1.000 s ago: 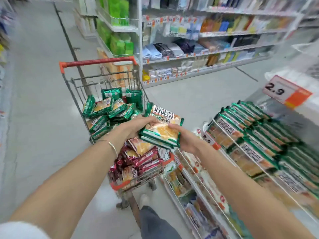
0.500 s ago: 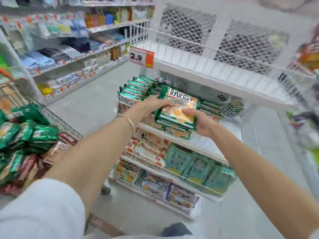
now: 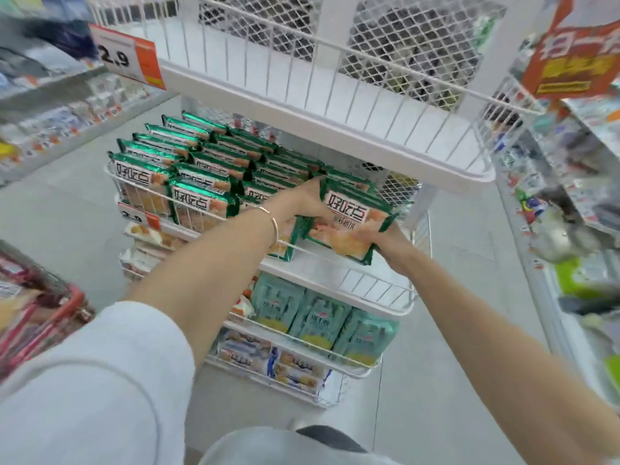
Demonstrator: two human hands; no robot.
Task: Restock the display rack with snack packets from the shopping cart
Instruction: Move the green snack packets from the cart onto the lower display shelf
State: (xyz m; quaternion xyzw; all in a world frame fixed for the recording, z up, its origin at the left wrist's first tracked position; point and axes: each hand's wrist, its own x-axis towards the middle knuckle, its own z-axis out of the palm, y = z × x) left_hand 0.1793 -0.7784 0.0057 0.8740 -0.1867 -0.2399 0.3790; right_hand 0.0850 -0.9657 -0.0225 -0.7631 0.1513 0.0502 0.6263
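Here, in the head view, both hands hold a small stack of green snack packets (image 3: 349,223) over the right end of the display rack's (image 3: 385,290) middle shelf, near centre frame. The left hand (image 3: 303,203) cups the stack's far left edge at about 10 o'clock of it, while the right hand (image 3: 379,238) supports the near right corner at 4 o'clock, probably to keep the packets squared as they tilt in over the wire rail. Filled rows of matching packets (image 3: 201,169) stand to the left, so this end looks like the remaining gap. The shopping cart (image 3: 43,317) sits at the frame's 8 o'clock, blurred.
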